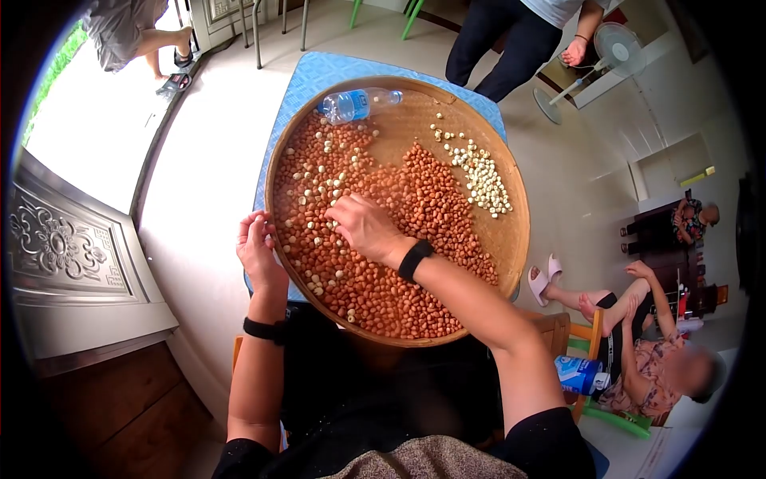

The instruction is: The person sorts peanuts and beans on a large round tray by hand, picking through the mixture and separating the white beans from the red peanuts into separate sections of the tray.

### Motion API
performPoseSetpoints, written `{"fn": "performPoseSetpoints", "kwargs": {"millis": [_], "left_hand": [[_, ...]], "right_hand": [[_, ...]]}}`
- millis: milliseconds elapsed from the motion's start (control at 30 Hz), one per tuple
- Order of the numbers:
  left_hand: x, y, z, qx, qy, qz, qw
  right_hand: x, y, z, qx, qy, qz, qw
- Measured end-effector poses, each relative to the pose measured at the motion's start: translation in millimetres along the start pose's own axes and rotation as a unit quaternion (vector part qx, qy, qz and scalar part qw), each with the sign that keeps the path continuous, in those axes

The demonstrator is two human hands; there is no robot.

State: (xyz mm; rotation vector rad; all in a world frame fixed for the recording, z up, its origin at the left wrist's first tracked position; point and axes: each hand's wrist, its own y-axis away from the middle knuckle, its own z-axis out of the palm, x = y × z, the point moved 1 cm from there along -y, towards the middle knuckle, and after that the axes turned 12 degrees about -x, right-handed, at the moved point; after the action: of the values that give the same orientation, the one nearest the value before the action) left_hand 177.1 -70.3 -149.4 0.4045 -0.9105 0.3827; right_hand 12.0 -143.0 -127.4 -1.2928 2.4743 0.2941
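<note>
reddish-brown seeds [435, 195], blue patterned tabletop [307, 73]

Your camera is worn on your head, and it looks forward and steeply down at the round tray [515, 231] from close above its near side. The view is very wide, with dark curved borders, so you see the whole tray, the bench [315, 68] under it and the floor [195, 160] around it.

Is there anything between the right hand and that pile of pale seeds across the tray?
Only a low spread of reddish-brown seeds lies between the right hand and the pale seed pile. The plastic bottle lies outside that path.
</note>
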Motion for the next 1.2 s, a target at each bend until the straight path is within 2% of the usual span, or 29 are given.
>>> {"fn": "performPoseSetpoints", "kwargs": {"millis": [67, 100, 233, 467, 533, 600, 667, 700, 733, 833, 933, 1000, 1067, 1133, 1200], "left_hand": [[1, 1, 1, 0.003, -0.002, -0.001, 1.000], [1, 1, 2, 0.007, -0.004, -0.002, 1.000], [2, 2, 3, 0.010, -0.007, -0.005, 1.000], [1, 0, 1, 0.003, -0.004, -0.009, 1.000], [2, 1, 2, 0.003, 0.004, -0.013, 1.000], [3, 1, 3, 0.006, -0.001, -0.010, 1.000], [2, 1, 4, 0.006, -0.002, -0.009, 1.000], [2, 1, 4, 0.009, -0.006, -0.010, 1.000], [3, 1, 4, 0.012, -0.009, -0.010, 1.000], [4, 2, 4, 0.010, -0.012, -0.012, 1.000], [3, 1, 3, 0.007, -0.013, -0.010, 1.000], [3, 1, 2, 0.005, -0.013, -0.009, 1.000], [3, 1, 1, 0.003, 0.001, -0.011, 1.000], [3, 1, 0, 0.002, 0.000, -0.009, 1.000], [1, 0, -1, -0.002, 0.000, -0.009, 1.000]], "right_hand": [[-1, 0, 2, -0.002, 0.030, 0.004, 1.000], [0, 0, 7, 0.070, 0.034, -0.028, 0.997], [4, 4, 9, 0.053, 0.031, -0.028, 0.998], [21, 36, -27, 0.024, -0.166, 0.125, 0.978], [36, 55, -48, -0.011, -0.138, 0.164, 0.977], [47, 73, -70, 0.006, -0.121, 0.258, 0.959], [62, 88, -79, 0.114, -0.058, 0.297, 0.946], [64, 92, -83, 0.166, 0.074, 0.273, 0.945], [65, 97, -83, 0.183, 0.097, 0.259, 0.943], [45, 96, -73, 0.091, -0.056, 0.230, 0.967], [22, 92, -44, -0.011, -0.113, 0.175, 0.978], [14, 97, -30, -0.003, -0.099, 0.145, 0.984], [15, 101, -27, -0.019, -0.099, 0.158, 0.982], [20, 108, -30, -0.049, 0.014, 0.221, 0.974], [21, 110, -33, -0.032, 0.063, 0.205, 0.976]]}}
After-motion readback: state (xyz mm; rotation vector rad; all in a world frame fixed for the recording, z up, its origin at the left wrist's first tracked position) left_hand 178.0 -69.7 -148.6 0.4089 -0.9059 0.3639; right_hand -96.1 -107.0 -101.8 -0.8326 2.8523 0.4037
